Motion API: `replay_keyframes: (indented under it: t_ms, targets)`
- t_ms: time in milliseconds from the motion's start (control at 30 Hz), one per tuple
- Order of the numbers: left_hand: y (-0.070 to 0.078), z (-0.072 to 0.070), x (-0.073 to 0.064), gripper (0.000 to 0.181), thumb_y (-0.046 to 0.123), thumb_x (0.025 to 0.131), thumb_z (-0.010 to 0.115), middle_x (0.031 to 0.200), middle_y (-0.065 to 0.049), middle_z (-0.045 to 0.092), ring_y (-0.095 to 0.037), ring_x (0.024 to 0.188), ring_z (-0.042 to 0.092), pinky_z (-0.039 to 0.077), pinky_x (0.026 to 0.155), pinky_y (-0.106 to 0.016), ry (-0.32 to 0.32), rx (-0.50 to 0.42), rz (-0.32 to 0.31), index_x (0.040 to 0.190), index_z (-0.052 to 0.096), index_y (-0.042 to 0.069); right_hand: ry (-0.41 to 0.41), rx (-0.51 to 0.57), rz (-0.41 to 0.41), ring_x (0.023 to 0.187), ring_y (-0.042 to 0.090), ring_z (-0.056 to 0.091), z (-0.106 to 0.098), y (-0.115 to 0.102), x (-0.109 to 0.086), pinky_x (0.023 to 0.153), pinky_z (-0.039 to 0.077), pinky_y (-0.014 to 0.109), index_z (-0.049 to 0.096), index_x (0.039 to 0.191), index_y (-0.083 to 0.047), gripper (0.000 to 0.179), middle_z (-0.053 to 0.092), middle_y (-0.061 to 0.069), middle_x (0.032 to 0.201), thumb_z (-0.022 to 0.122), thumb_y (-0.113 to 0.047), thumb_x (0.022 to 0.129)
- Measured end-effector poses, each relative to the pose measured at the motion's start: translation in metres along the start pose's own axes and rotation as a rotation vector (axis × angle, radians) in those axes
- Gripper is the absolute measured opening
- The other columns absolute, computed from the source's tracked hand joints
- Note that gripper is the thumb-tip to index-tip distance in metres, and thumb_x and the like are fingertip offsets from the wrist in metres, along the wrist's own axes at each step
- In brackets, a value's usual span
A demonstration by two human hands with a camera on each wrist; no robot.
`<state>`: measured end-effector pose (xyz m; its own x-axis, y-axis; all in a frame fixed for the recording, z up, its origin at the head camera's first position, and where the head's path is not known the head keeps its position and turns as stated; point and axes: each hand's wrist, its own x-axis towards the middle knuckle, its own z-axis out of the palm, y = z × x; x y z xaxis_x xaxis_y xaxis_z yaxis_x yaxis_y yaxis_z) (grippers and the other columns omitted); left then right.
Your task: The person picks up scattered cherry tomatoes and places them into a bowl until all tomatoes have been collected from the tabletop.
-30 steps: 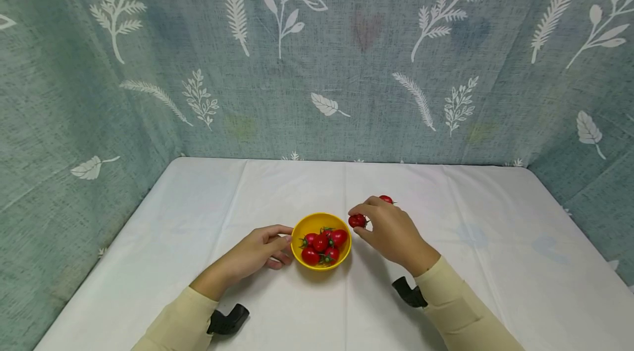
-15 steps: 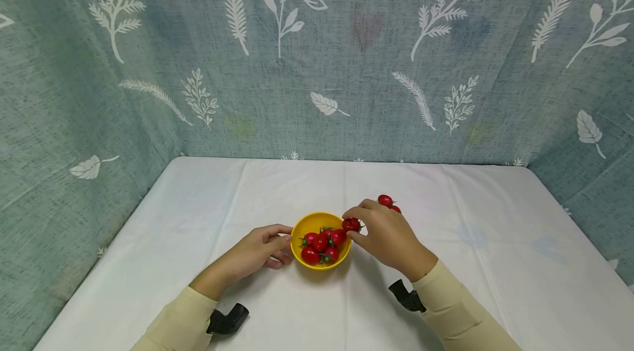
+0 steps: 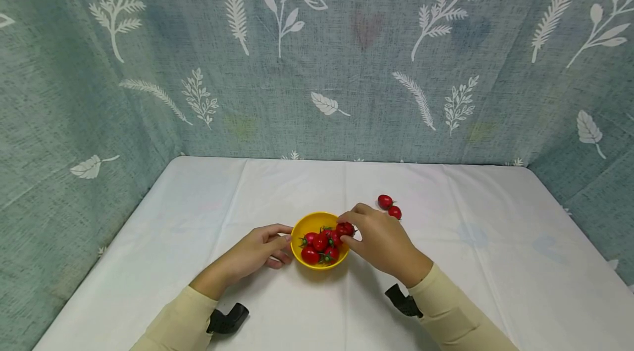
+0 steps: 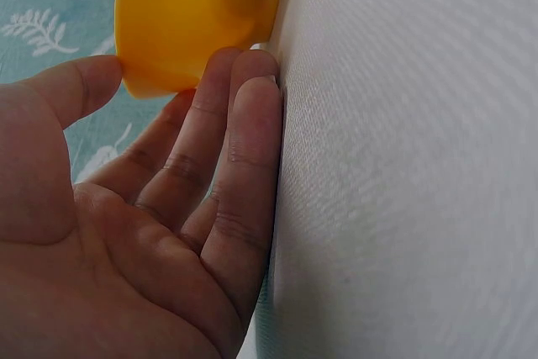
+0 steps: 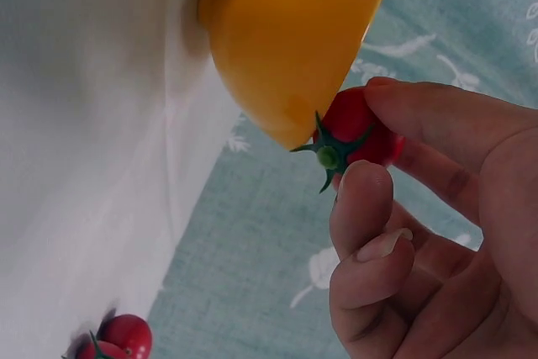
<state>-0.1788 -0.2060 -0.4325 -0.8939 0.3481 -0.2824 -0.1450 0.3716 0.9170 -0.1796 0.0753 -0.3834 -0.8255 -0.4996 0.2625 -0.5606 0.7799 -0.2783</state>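
Note:
A yellow bowl (image 3: 308, 224) with several red cherry tomatoes (image 3: 310, 255) in it sits on the white-covered table. Against its left side rests my left hand (image 3: 255, 253); in the left wrist view the thumb tip meets the rim and the loosely extended fingers (image 4: 252, 124) reach the bowl's lower wall (image 4: 202, 14). Between thumb and fingers my right hand (image 3: 383, 241) pinches another cherry tomato (image 5: 366, 124) at the bowl's right rim. Its green stem end faces the wrist camera. From above, this tomato overlaps the rim and those inside.
Two more cherry tomatoes (image 3: 384, 201) lie on the white tablecloth (image 3: 277, 186) behind and right of my right hand. A grey-green curtain (image 3: 297, 136) with white leaf prints hangs behind the table and along both sides. Black wrist mounts (image 3: 229, 319) stick out beneath both sleeves.
My right hand has carried the pinched cherry tomato leftward to the bowl's right rim, uncovering both tomatoes on the cloth. The left hand and the bowl have stayed put.

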Motion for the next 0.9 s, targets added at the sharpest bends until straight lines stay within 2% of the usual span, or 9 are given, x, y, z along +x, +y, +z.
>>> replay_keyframes:
  t_ms: [100,333,900]
  targets:
    - [0.000,0.000,0.000,0.045,0.033,0.104,0.053,0.113,-0.011,0.069,-0.018,0.093,0.070,0.060,0.080,-0.032,0.000,-0.001,-0.002,0.140,0.053,0.006,-0.004,0.000,-0.013,0.073,0.007,0.063,0.001,-0.001,-0.001,0.059,0.048,0.018,0.075,0.111,-0.019,0.031,0.068,-0.003,0.101,0.083,-0.027,0.083]
    - [-0.001,-0.001,0.001,0.045,0.033,0.104,0.053,0.112,-0.011,0.070,-0.018,0.093,0.070,0.059,0.080,-0.032,-0.004,0.000,-0.002,0.140,0.053,0.006,-0.052,0.064,-0.035,0.084,0.013,0.067,0.003,-0.006,-0.001,0.067,0.054,0.024,0.076,0.109,-0.020,0.028,0.069,-0.003,0.102,0.082,-0.028,0.083]
    - [-0.002,-0.001,0.001,0.046,0.034,0.103,0.054,0.112,-0.011,0.070,-0.019,0.094,0.070,0.059,0.080,-0.032,-0.008,-0.001,0.004,0.140,0.053,0.007,-0.070,0.051,-0.078,0.084,0.010,0.065,0.011,-0.007,0.000,0.069,0.054,0.025,0.075,0.105,-0.022,0.024,0.070,-0.004,0.102,0.083,-0.028,0.083]
